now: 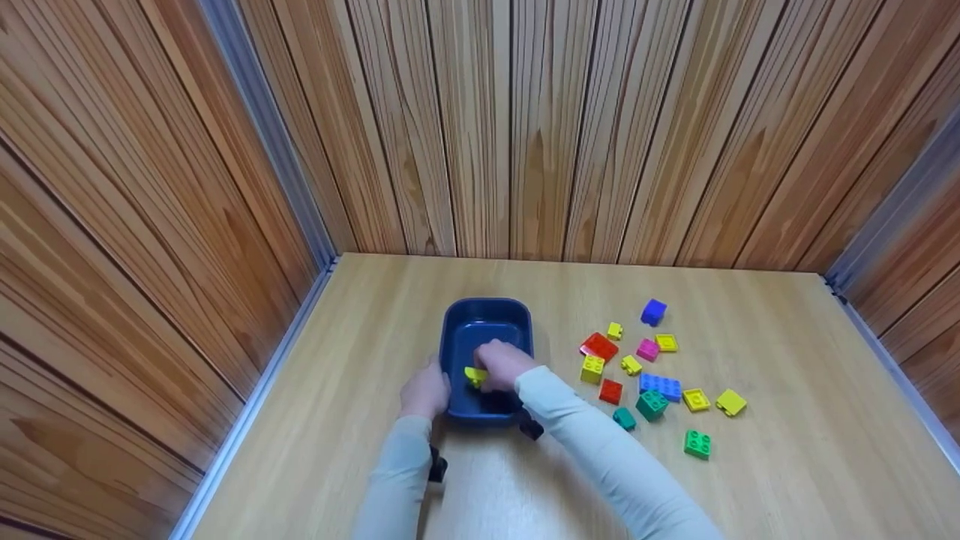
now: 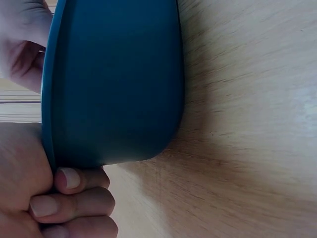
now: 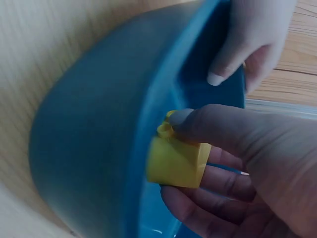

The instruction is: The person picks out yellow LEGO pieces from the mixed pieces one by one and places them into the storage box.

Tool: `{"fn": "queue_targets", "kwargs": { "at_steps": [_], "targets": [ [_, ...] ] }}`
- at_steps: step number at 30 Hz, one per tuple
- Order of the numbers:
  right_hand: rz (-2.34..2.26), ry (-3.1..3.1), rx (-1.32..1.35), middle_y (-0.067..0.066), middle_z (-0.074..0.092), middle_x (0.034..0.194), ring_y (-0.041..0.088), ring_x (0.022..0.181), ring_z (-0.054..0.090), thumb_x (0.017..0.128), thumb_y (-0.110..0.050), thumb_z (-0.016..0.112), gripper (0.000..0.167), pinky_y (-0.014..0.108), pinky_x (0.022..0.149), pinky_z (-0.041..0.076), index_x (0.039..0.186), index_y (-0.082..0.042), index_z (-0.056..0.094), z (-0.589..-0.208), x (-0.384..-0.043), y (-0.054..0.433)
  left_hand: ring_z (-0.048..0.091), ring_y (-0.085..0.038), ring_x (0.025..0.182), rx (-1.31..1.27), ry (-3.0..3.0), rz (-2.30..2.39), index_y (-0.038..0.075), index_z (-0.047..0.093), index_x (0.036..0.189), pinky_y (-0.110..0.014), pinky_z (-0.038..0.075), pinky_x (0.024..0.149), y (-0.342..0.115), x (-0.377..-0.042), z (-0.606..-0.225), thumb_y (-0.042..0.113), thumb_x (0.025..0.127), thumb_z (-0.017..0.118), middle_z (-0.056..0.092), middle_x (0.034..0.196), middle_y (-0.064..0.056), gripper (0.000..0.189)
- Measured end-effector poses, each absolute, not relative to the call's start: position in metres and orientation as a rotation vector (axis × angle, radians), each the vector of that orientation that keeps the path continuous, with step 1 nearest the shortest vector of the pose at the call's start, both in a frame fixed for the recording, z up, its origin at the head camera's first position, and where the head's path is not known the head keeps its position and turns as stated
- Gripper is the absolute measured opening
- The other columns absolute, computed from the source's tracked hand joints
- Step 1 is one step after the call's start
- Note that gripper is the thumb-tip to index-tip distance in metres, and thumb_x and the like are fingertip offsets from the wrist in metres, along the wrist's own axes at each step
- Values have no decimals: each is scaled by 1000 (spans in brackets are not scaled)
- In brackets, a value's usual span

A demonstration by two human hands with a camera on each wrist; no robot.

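A dark blue plastic bin (image 1: 486, 302) sits on the table in front of me. My left hand (image 1: 424, 391) grips its left side; in the right wrist view the thumb hooks over the rim, and the left wrist view shows curled fingers (image 2: 74, 203) against the outer wall. Inside the bin's opening, my right hand (image 1: 505, 366) pinches a yellow toy brick (image 3: 176, 161) between thumb and fingers. Two round studs show on top of that brick, near the thumb tip. Whether the brick touches the bin floor I cannot tell.
Several loose toy bricks lie right of the bin: a long blue one (image 1: 660, 387), a dark green one (image 1: 652, 405), a bright green one (image 1: 697, 444), a red one (image 1: 610, 391) and a purple-blue one (image 1: 653, 312). Wood-plank walls (image 1: 555, 135) enclose the table.
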State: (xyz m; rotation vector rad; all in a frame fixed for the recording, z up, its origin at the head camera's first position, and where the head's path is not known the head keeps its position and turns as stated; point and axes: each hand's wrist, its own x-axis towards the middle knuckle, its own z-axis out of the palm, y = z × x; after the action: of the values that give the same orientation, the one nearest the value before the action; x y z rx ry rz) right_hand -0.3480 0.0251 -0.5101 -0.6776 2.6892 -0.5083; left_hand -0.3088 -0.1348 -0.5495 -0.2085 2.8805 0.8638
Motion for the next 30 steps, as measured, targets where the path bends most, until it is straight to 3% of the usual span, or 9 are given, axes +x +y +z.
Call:
{"fn": "queue_targets", "kwargs": {
  "at_steps": [21, 30],
  "targets": [
    [-361, 2738, -751, 3, 65, 87, 17, 75, 59, 76, -8, 80, 25, 36, 72, 53, 99, -11, 70, -528, -343, 22, 52, -35, 120, -183, 2900, 886, 3, 38, 144, -52, 41, 98, -129, -308, -548, 22, 101, 45, 53, 135, -19, 48],
    [-359, 2712, -704, 2, 65, 96, 18, 85, 61, 80, -12, 77, 29, 38, 79, 52, 108, -15, 69, -530, -342, 19, 47, -34, 126, -232, 2839, 931, 6, 36, 147, -52, 37, 101, -134, -308, -549, 24, 102, 42, 48, 140, -17, 49]
  ]
}}
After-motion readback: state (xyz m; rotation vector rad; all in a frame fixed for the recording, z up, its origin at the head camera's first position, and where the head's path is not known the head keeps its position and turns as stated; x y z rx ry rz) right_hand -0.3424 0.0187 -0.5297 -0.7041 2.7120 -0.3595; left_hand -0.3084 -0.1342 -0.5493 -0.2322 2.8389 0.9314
